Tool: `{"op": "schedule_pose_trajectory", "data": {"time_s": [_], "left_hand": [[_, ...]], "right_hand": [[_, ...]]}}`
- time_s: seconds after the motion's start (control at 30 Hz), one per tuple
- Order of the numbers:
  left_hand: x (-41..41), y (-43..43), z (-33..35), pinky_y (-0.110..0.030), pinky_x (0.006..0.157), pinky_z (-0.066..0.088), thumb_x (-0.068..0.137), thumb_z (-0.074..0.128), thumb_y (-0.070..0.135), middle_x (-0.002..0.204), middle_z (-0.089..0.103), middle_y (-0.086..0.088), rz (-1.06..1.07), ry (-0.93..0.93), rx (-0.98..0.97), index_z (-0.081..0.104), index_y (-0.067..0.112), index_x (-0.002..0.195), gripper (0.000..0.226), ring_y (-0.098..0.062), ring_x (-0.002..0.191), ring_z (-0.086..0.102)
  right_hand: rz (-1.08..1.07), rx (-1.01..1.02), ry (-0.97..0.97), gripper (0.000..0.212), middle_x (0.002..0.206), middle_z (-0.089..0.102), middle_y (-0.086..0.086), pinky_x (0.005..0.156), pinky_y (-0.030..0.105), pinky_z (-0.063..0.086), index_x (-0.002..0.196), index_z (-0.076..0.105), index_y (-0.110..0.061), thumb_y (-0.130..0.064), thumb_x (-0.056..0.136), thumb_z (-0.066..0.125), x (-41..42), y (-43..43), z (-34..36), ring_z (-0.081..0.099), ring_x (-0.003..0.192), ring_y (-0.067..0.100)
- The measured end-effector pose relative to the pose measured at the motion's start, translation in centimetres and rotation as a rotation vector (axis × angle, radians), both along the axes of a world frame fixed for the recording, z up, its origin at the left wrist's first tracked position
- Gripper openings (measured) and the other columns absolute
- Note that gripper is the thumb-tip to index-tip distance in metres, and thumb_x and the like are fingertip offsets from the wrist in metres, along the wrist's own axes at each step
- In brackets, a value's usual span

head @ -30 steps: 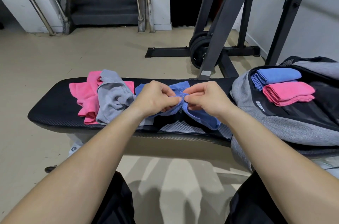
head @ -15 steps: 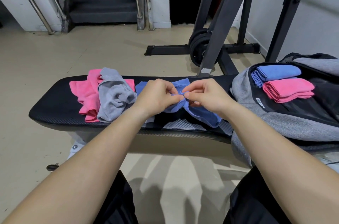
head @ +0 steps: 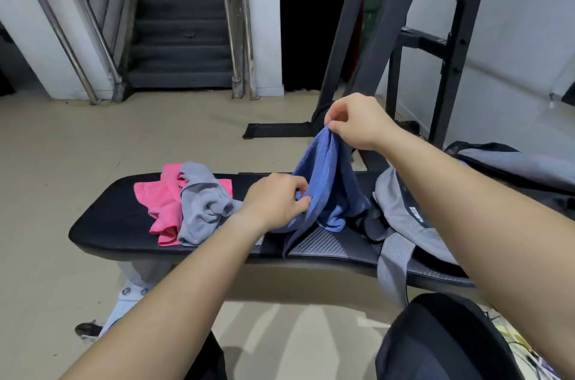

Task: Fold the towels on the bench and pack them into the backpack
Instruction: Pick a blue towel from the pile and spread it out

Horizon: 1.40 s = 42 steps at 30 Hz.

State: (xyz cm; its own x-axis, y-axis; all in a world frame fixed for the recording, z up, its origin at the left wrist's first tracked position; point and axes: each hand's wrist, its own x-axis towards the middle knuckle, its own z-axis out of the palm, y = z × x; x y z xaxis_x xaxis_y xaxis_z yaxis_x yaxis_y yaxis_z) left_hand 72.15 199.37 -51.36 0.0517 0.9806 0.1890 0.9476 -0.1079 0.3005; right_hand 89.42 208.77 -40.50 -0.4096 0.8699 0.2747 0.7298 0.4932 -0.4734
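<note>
Hanging almost upright above the bench, the blue towel is pinched by right hand and left hand fingers.

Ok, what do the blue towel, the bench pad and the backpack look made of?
The blue towel looks like soft, matte, fine-napped cloth, probably microfibre; it hangs in limp folds from the right hand. The bench pad looks like black vinyl or leatherette, judging by its fine embossed texture and slight sheen. The backpack is grey heathered fabric, matte; fibre unclear.
</note>
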Motion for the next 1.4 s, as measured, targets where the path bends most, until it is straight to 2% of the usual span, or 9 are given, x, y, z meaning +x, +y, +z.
{"op": "schedule_pose_trajectory", "data": {"time_s": [0.23, 0.53, 0.7, 0.83, 0.93, 1.03, 1.2, 1.3, 1.4], "left_hand": [[-0.4, -1.5, 1.8, -0.028, 0.055, 0.037, 0.088, 0.058, 0.047, 0.072, 0.06, 0.012, -0.017, 0.051, -0.024, 0.051, 0.033, 0.07, 0.024, -0.015, 0.071, 0.056], [-3.6, -5.4, -1.9, -0.038, 0.074, 0.056, 0.089, 0.055, 0.042, 0.087, 0.068, 0.007, -0.04, 0.204, -0.187, 0.069, 0.029, 0.088, 0.019, -0.02, 0.086, 0.064], [-4.2, -4.6, -1.7, -0.031, 0.069, 0.053, 0.092, 0.057, 0.044, 0.087, 0.069, 0.01, 0.08, 0.023, -0.173, 0.065, 0.029, 0.09, 0.017, -0.015, 0.083, 0.063], [-1.8, -1.8, -1.2, -0.033, 0.075, 0.053, 0.089, 0.061, 0.048, 0.083, 0.065, 0.014, 0.104, -0.228, -0.066, 0.062, 0.033, 0.096, 0.016, -0.013, 0.083, 0.062], [0.5, -0.1, -0.9, -0.034, 0.073, 0.052, 0.087, 0.064, 0.05, 0.086, 0.065, 0.014, 0.094, -0.328, -0.037, 0.06, 0.032, 0.101, 0.023, -0.012, 0.082, 0.062], [2.0, 1.1, -1.3, -0.031, 0.063, 0.047, 0.083, 0.067, 0.05, 0.084, 0.064, 0.013, 0.106, -0.341, -0.048, 0.053, 0.031, 0.091, 0.024, -0.012, 0.077, 0.061], [1.3, 1.9, -3.2, -0.032, 0.06, 0.041, 0.085, 0.063, 0.026, 0.085, 0.063, 0.005, 0.177, -0.221, -0.056, 0.051, 0.027, 0.085, 0.012, -0.025, 0.078, 0.058], [-0.1, 1.3, -3.8, -0.029, 0.056, 0.037, 0.08, 0.063, 0.019, 0.076, 0.063, 0.006, 0.208, -0.291, -0.086, 0.054, 0.023, 0.081, 0.01, -0.023, 0.073, 0.059], [-1.8, 0.5, -3.7, -0.03, 0.059, 0.045, 0.075, 0.064, 0.016, 0.073, 0.065, 0.008, 0.242, -0.366, -0.109, 0.058, 0.025, 0.078, 0.011, -0.019, 0.07, 0.061]], "right_hand": [[-0.087, 0.119, 0.068, 0.021, 0.091, 0.068, -0.002, 0.076, 0.027, 0.042, 0.087, 0.072, -0.02, -0.009, 0.092, 0.055, 0.6, 0.4, 5.5, 0.059, 0.089, 0.018], [-0.214, 0.098, 0.214, 0.021, 0.099, 0.066, 0.0, 0.078, 0.028, 0.043, 0.09, 0.07, -0.02, -0.012, 0.096, 0.052, 1.8, 1.6, 3.5, 0.059, 0.095, 0.019], [-0.072, 0.045, 0.178, 0.017, 0.09, 0.067, -0.005, 0.078, 0.022, 0.04, 0.089, 0.071, -0.02, -0.012, 0.094, 0.057, 1.9, 1.2, 1.6, 0.06, 0.091, 0.013], [-0.02, 0.034, 0.189, 0.016, 0.085, 0.067, -0.01, 0.077, 0.023, 0.041, 0.091, 0.074, -0.02, -0.014, 0.094, 0.059, 1.4, 1.2, 0.9, 0.06, 0.087, 0.01], [0.021, 0.022, 0.179, 0.015, 0.084, 0.066, -0.013, 0.073, 0.023, 0.043, 0.087, 0.072, -0.024, -0.016, 0.094, 0.061, 1.1, 1.3, 0.2, 0.06, 0.084, 0.007], [0.037, -0.004, 0.18, 0.016, 0.089, 0.068, -0.011, 0.069, 0.021, 0.042, 0.088, 0.073, -0.024, -0.017, 0.094, 0.06, 1.2, 1.5, -0.5, 0.06, 0.084, 0.005], [0.024, -0.002, 0.197, 0.016, 0.088, 0.068, -0.012, 0.07, 0.02, 0.042, 0.088, 0.073, -0.024, -0.017, 0.094, 0.059, 2.3, 2.1, -0.6, 0.06, 0.083, 0.003], [-0.015, 0.015, 0.197, 0.017, 0.088, 0.067, -0.007, 0.063, 0.02, 0.041, 0.089, 0.072, -0.022, -0.015, 0.096, 0.058, 3.3, 2.5, -0.4, 0.057, 0.077, 0.004], [-0.067, 0.021, 0.169, 0.016, 0.092, 0.069, -0.001, 0.074, 0.026, 0.047, 0.092, 0.073, -0.018, -0.014, 0.096, 0.058, 4.3, 3.2, -0.6, 0.061, 0.086, 0.014]]}}
